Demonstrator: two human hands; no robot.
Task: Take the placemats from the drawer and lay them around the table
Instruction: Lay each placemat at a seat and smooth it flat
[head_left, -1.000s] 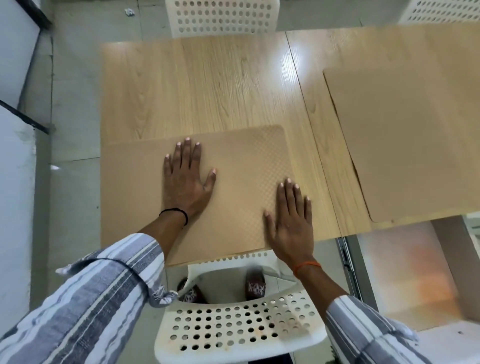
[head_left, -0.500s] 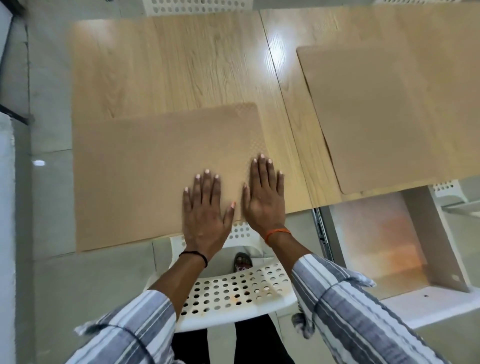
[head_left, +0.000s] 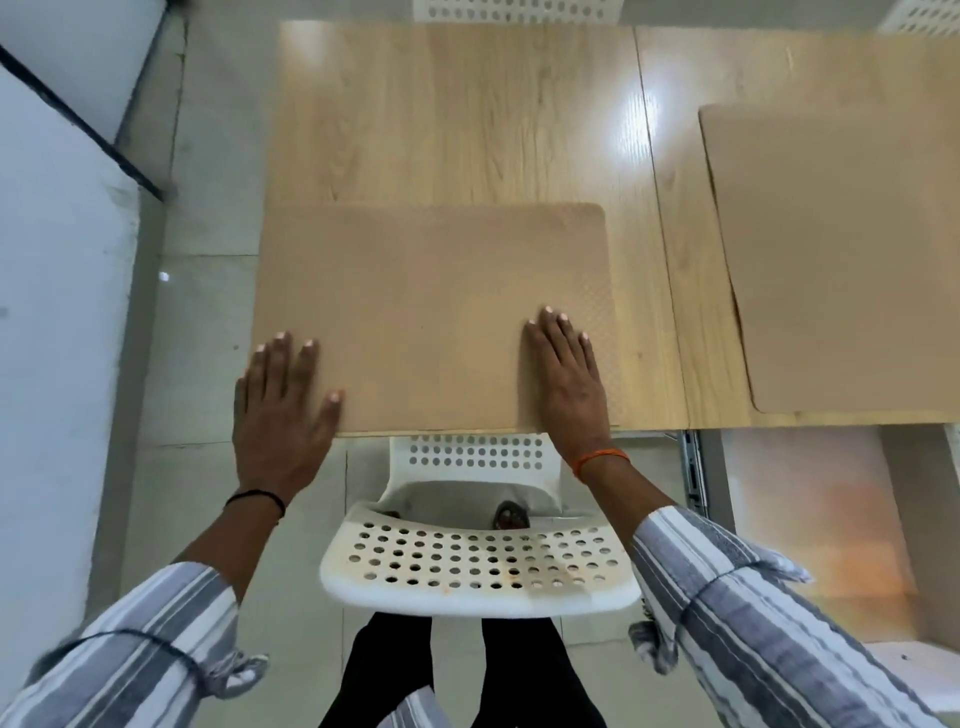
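Table (head_left: 467, 114): light wood top, taken as the landmark for every entry below; a seam runs across it right of centre, with a bright glare patch beside the seam

Near placemat (head_left: 431, 312): tan, rectangular, rounded far-right corner, lying flat on the table's near-left area; its near edge runs along the table's near edge and its left edge along the table's left edge

Second placemat (head_left: 841, 249): same tan colour, flat on the table right of the seam, well apart from the first, set slightly askew and cut off by the picture's right border

Left hand (head_left: 280, 410): fingers straight and spread, palm down at the table's near-left corner, fingertips on the near placemat, palm out past the table edge; thin black band on the wrist

Right hand (head_left: 569, 379): fingers straight and close together, pressed flat on the near placemat's near-right part; orange band on the wrist

Chair (head_left: 478, 561): white, perforated, tucked at the table's near side between the two striped sleeves

Drawer (head_left: 810, 519): open below the table's near-right edge, pale interior
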